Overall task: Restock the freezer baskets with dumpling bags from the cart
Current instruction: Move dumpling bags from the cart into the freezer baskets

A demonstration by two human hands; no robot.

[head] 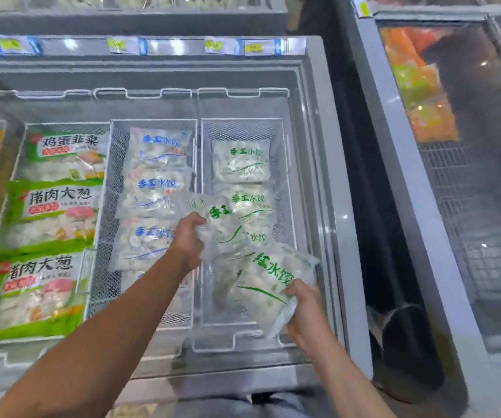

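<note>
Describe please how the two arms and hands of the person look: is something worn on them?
Both forearms are bare as far as the frame shows; no sleeve is visible. The left hand and the right hand wear no gloves. No watch, ring or bracelet shows on the visible parts.

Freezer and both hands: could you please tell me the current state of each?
Freezer: lid open.
Right basket: partly filled with green-print bags.
Middle basket: blue-print bags stacked.
Left hand: grips a green-print bag above the baskets.
Right hand: holds another green-print bag.
</note>
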